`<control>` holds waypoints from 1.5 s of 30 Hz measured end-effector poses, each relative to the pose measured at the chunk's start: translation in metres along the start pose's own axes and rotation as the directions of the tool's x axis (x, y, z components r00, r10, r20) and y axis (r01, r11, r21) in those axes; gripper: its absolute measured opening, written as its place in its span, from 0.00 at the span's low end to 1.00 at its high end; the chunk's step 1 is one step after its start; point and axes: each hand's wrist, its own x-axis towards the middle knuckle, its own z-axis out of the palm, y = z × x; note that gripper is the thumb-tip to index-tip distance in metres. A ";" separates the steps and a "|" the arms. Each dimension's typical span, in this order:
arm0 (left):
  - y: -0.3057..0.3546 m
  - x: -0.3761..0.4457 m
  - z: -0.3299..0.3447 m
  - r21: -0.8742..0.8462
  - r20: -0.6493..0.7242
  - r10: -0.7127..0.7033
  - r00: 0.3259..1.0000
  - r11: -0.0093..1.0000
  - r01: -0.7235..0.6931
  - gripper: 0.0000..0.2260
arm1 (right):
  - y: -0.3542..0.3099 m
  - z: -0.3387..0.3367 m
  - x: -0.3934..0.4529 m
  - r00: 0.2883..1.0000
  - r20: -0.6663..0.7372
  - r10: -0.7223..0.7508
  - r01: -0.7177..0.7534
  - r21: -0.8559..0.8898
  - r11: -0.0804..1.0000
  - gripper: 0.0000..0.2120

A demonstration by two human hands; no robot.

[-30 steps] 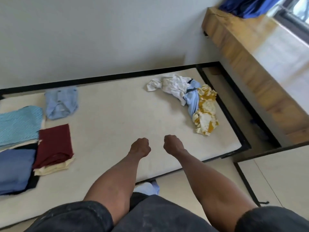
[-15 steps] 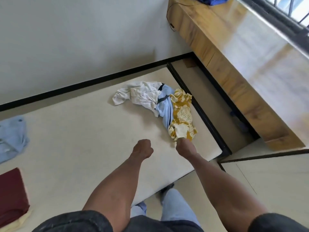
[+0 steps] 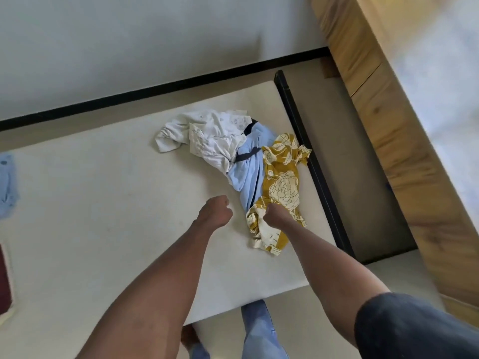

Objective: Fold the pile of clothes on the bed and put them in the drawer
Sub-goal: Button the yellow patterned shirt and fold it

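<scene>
1. Right hand [image 3: 276,216] is curled into the yellow floral garment [image 3: 281,187], gripping a bunch of cloth near that garment's near end; left hand [image 3: 216,212] is a closed fist just left of it, holding nothing.
2. Beside the yellow floral garment, touching its left edge, lies a pale blue garment [image 3: 248,172], and beyond that a white garment [image 3: 207,136]; all three make the unfolded pile on the bed [image 3: 103,203]. A dark strap runs across the blue one where it meets the yellow.
3. Risk: pulling the yellow piece away may drag the blue one along, since they overlap and the strap could snag.
4. Risk: the yellow garment lies close to the bed's dark frame [image 3: 311,161] on its right, its far corner over that edge; a loose lift could spill cloth into the gap beyond.
5. Risk: a one-handed bunched grip gives a crumpled start; the free hand probably needs a second corner before spreading.
6. No drawer can be identified for certain; the wooden unit [image 3: 404,156] right of the garment may hold it.
</scene>
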 end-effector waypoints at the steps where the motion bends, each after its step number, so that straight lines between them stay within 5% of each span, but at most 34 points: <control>1: 0.007 0.007 0.000 -0.003 -0.006 -0.006 1.000 1.000 0.006 0.12 | 0.003 -0.003 0.011 1.000 0.002 -0.009 0.009 -0.002 1.000 0.10; 9: 0.031 0.051 0.037 0.050 0.060 -0.055 0.997 0.997 0.052 0.09 | 0.027 0.035 0.063 0.972 0.217 -0.094 0.168 -0.354 0.920 0.21; 13: 0.023 0.054 0.066 0.051 0.106 -0.066 0.992 0.997 0.061 0.09 | 0.036 0.062 0.069 0.973 0.226 -0.041 0.117 -0.333 0.936 0.26; 17: 0.001 0.043 0.077 0.020 0.119 -0.115 0.986 0.993 0.114 0.10 | 0.040 0.071 0.053 0.992 -0.109 -0.063 0.048 -0.133 0.990 0.20; 21: -0.017 0.020 0.073 -0.061 0.064 -0.137 0.989 0.988 0.140 0.14 | 0.029 0.059 0.021 0.887 -0.462 0.014 0.049 0.125 0.991 0.14; 23: -0.018 0.005 0.063 -0.161 0.051 -0.106 0.993 0.980 0.113 0.17 | 0.008 0.038 -0.003 0.896 -0.359 0.262 -0.017 0.561 0.827 0.11; 25: -0.017 -0.013 0.052 -0.289 0.074 -0.027 0.997 0.956 0.047 0.27 | -0.012 0.020 -0.025 0.925 -0.141 0.353 -0.037 0.891 0.452 0.11; 28: -0.013 -0.050 0.028 -0.356 0.108 0.126 0.986 0.931 -0.080 0.36 | -0.042 -0.002 -0.070 0.991 0.019 0.135 -0.055 0.961 0.270 0.03; 31: -0.020 -0.088 0.005 -0.317 0.091 0.275 0.957 0.919 -0.234 0.25 | -0.078 -0.019 -0.139 0.989 0.104 -0.106 -0.085 0.981 0.174 0.07; 33: -0.034 -0.126 -0.009 -0.194 0.011 0.327 0.945 0.928 -0.319 0.14 | -0.103 -0.024 -0.200 0.972 0.019 -0.236 0.022 0.986 0.167 0.07; 37: -0.074 -0.179 -0.033 -0.135 -0.194 0.402 0.895 0.893 -0.430 0.12 | -0.133 -0.028 -0.293 0.922 -0.234 -0.307 0.246 0.969 0.000 0.15; 40: -0.115 -0.229 -0.075 -0.409 -0.248 0.356 0.901 0.804 -0.431 0.05 | -0.155 -0.031 -0.361 0.863 -0.412 -0.294 0.373 0.910 -0.182 0.16; 43: -0.150 -0.271 -0.123 -0.794 -0.376 0.214 0.902 0.428 -0.432 0.03 | -0.180 -0.040 -0.401 0.814 -0.526 -0.245 0.520 0.849 -0.095 0.12; 45: -0.166 -0.294 -0.158 -0.860 -0.422 0.077 0.903 0.280 -0.426 0.09 | -0.199 -0.041 -0.416 0.788 -0.597 -0.152 0.603 0.797 -0.006 0.10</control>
